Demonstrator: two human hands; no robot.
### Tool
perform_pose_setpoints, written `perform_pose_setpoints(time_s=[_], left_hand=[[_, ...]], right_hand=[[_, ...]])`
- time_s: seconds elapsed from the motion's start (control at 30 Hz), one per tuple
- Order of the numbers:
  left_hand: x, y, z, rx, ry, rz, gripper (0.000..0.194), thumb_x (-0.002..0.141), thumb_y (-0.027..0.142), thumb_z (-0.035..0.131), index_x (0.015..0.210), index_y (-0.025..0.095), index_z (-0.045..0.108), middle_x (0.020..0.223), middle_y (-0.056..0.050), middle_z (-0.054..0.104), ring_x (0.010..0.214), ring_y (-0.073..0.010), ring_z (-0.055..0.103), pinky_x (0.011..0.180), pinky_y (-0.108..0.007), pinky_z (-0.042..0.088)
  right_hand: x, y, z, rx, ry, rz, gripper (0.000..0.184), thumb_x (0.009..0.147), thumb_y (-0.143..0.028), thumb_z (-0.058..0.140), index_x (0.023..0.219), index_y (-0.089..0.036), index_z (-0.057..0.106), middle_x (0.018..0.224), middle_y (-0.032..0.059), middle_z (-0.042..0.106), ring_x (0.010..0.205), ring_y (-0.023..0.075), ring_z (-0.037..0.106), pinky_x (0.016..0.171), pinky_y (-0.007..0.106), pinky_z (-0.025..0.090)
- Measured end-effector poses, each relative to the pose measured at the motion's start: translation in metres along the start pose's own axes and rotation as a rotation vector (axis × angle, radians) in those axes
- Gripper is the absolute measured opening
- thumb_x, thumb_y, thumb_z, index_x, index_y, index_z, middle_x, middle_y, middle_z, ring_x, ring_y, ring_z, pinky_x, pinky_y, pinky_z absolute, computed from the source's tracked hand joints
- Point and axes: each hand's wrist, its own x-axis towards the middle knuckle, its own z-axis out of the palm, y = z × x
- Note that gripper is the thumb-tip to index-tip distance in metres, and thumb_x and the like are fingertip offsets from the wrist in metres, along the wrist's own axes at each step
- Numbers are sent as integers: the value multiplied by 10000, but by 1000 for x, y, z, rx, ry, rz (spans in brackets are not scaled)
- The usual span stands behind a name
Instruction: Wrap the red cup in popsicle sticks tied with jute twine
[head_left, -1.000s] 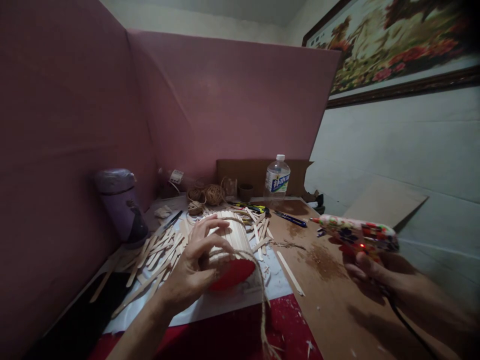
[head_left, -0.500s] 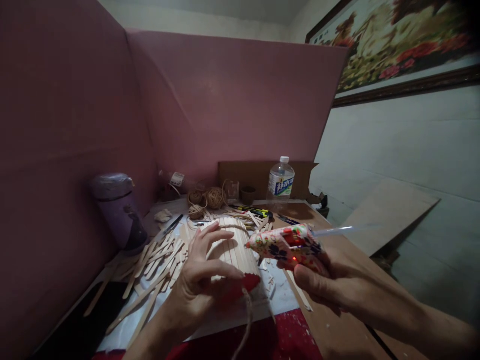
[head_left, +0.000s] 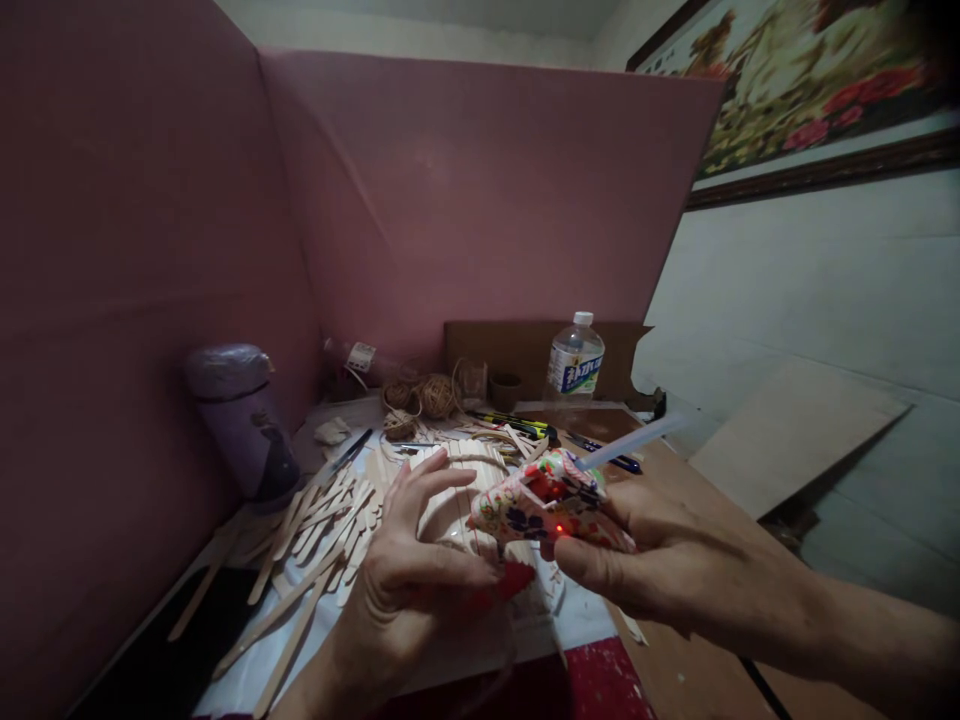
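My left hand [head_left: 401,560] grips a cylinder of wooden craft sticks [head_left: 444,508] lying on its side, fingers over its top and thumb by the near end. A red opening [head_left: 517,578] shows at that end. Twine [head_left: 474,458] runs around the cylinder's far part. In my right hand [head_left: 660,560] is a flower-patterned hot glue gun [head_left: 529,505] with a red light lit and a clear glue stick [head_left: 630,440] poking out of its back. Its nozzle is at the sticks beside my left fingers; whether it touches them I cannot tell.
Loose craft sticks [head_left: 330,535] lie piled on the left near a purple tumbler [head_left: 244,425]. Balls of twine [head_left: 437,397], a yellow-black utility knife [head_left: 517,425] and a plastic bottle [head_left: 576,365] stand or lie behind. Pink panels [head_left: 480,190] enclose the back and left.
My right hand has brought the glue gun leftward from the right side to the cylinder. My left hand keeps its hold, and the loose twine end has dropped from its thumb area into blur below.
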Motion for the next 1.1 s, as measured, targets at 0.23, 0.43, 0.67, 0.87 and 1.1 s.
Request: perform_pose_setpoints(time_s=[0.23,0.43,0.67,0.87,1.1], left_hand=[[0,2,-5,11,-53,-28,112,802,303,709,808,388,781,1309,-48,560,1385,-367,325,1089,-716,265],[3,8,-6,-27,-75,-50,124,830,358,666,813,372,788,1306,-72,554,1396,-372,305,1061,-676,357],[4,10,-6,-20,-70,-50,92,798,363,701,801,357,793,1301,-86,554,1388,-388,310,1079,-683,316],[4,9,-5,-19,-58,-36,91,797,351,703,779,349,792,1303,-69,559,1380,-374,327,1108,-682,263],[4,9,-6,-21,-73,-46,98,804,354,694,792,347,791,1313,-77,546,1386,-378,314,1087,-684,306]], right_hand=[[6,3,1,74,-18,-163,429,787,-623,622,898,-219,716,727,19,612,780,202,573,744,299,482],[10,17,-3,61,-45,-275,406,783,-584,645,983,-241,727,817,32,636,888,229,579,841,325,477],[10,25,-5,-10,-25,-336,355,816,-536,628,973,-236,733,865,43,641,899,228,568,871,329,461],[10,23,-4,-15,-13,-352,353,792,-557,646,925,-242,738,788,24,629,833,210,577,786,294,481],[12,24,-5,-28,-2,-362,333,782,-552,661,900,-252,741,778,22,630,816,211,576,747,284,470]])
